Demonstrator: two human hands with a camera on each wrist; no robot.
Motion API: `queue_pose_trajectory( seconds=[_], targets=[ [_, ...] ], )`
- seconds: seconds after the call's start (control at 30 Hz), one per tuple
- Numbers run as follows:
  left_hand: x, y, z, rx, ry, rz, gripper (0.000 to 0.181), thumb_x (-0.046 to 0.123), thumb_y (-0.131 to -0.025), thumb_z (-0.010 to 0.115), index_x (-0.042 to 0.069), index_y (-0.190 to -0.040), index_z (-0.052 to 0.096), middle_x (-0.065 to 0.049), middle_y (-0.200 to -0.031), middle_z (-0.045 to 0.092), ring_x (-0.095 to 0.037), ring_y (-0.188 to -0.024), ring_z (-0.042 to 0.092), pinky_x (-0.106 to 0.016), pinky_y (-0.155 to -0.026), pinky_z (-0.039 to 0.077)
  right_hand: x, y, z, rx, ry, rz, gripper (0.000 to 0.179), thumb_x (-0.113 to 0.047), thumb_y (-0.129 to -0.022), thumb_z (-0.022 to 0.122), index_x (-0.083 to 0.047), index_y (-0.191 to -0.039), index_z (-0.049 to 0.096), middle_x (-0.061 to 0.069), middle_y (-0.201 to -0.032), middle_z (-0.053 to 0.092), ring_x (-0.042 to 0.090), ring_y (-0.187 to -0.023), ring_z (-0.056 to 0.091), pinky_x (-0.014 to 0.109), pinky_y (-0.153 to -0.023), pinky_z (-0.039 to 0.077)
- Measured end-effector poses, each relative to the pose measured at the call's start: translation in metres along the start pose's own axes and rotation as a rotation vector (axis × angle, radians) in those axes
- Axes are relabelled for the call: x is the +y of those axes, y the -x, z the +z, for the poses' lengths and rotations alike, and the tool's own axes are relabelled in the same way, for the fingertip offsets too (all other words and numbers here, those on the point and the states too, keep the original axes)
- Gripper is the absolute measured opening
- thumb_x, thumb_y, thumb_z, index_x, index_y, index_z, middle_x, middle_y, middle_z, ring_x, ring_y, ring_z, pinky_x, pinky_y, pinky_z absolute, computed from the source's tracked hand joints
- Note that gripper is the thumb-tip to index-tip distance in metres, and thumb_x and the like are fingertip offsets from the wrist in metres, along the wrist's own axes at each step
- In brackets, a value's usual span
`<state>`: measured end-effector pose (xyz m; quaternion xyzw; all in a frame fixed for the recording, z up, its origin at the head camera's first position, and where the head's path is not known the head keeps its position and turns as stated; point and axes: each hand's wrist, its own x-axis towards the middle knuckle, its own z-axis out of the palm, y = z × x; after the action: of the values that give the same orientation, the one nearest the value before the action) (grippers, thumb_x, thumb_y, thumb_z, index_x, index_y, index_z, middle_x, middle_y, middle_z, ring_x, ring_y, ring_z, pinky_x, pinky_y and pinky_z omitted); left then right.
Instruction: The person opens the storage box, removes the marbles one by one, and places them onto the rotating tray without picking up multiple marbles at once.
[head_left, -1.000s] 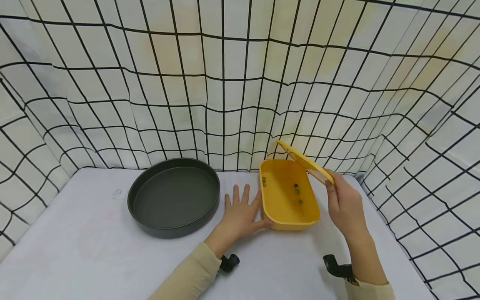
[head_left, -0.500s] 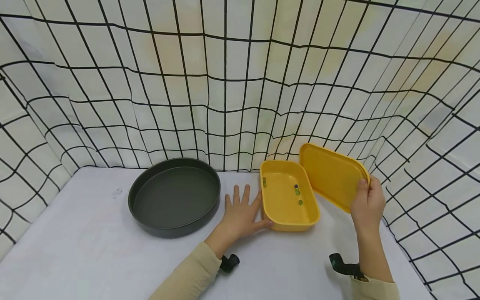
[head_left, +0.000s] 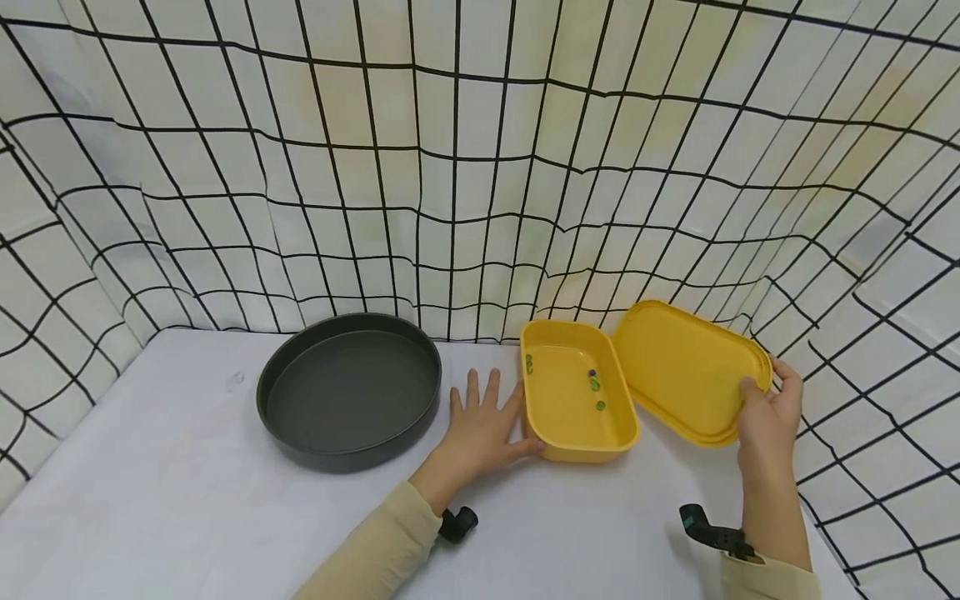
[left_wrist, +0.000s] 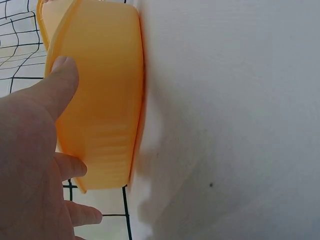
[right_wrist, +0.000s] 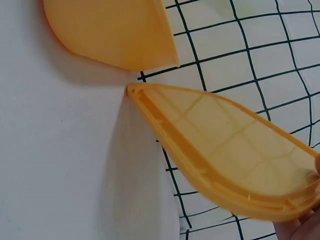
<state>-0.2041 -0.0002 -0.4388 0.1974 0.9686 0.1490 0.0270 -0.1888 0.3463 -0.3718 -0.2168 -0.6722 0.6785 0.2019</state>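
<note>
A yellow rectangular container (head_left: 577,429) stands uncovered on the table, with several small green and dark bits (head_left: 595,385) inside. My left hand (head_left: 483,433) is spread flat at its left side; in the left wrist view the thumb and forefinger touch the container's outer wall (left_wrist: 105,100). My right hand (head_left: 772,408) pinches the matching yellow lid (head_left: 686,371) by its right edge, thumb on top and fingers beneath. The lid leans to the right of the container, its far corner low beside it. In the right wrist view the rimmed underside of the lid (right_wrist: 235,145) shows.
A round dark grey pan (head_left: 348,396) sits to the left of my left hand. White fabric walls with a black grid (head_left: 450,192) close in the table (head_left: 187,467) at the back and sides. A black camera mount sits on each wrist.
My right hand has carried the lid off to the right and lowered it, turning it from edge-on above the container to broad face showing. The left hand and pan stay put.
</note>
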Motion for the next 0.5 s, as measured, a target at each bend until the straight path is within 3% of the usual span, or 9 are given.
queue_pose_trajectory(
  seconds=[0.1,0.2,0.33,0.4,0.5],
  targets=[
    [-0.001,0.001,0.000,0.001,-0.004,-0.001,0.101,0.081,-0.083,0.050,0.020,-0.159,0.024,-0.025,-0.163,0.012,-0.056,-0.147,0.003,-0.074,-0.111,0.013,-0.001,-0.001,-0.002,-0.025,0.049,0.017,0.060,-0.012,-0.104,0.050,-0.032,-0.153,0.021,0.015,-0.159,0.032,0.022,-0.132,0.053,0.013,-0.074,0.053],
    [-0.002,0.002,0.001,0.003,0.001,0.002,0.101,0.081,-0.083,0.049,0.020,-0.159,0.024,-0.025,-0.163,0.012,-0.056,-0.147,0.003,-0.074,-0.111,0.012,0.000,0.000,-0.002,-0.029,0.177,0.009,0.067,-0.012,-0.101,0.055,-0.034,-0.154,0.020,0.016,-0.158,0.033,0.020,-0.122,0.058,0.012,-0.072,0.052],
    [-0.003,0.002,0.001,0.008,0.006,0.003,0.101,0.082,-0.083,0.049,0.020,-0.159,0.024,-0.025,-0.163,0.012,-0.056,-0.147,0.003,-0.074,-0.111,0.013,0.005,0.001,-0.003,-0.013,0.406,-0.042,0.068,-0.021,-0.099,0.058,-0.028,-0.155,0.021,0.020,-0.150,0.039,0.020,-0.105,0.059,0.011,-0.067,0.050],
    [-0.003,0.002,0.001,0.008,0.005,0.003,0.100,0.082,-0.083,0.048,0.020,-0.159,0.024,-0.025,-0.163,0.013,-0.056,-0.147,0.003,-0.074,-0.110,0.013,0.008,0.000,-0.005,-0.020,0.548,-0.080,0.065,-0.026,-0.099,0.057,-0.021,-0.155,0.025,0.021,-0.148,0.041,0.023,-0.106,0.057,0.013,-0.066,0.047],
    [-0.002,0.001,0.000,0.004,0.003,0.005,0.100,0.081,-0.083,0.048,0.021,-0.159,0.023,-0.025,-0.163,0.013,-0.056,-0.147,0.003,-0.074,-0.110,0.013,0.013,-0.004,-0.009,-0.065,0.749,-0.143,0.061,-0.030,-0.099,0.055,-0.009,-0.152,0.035,0.028,-0.147,0.040,0.035,-0.112,0.052,0.024,-0.072,0.047]
  ],
)
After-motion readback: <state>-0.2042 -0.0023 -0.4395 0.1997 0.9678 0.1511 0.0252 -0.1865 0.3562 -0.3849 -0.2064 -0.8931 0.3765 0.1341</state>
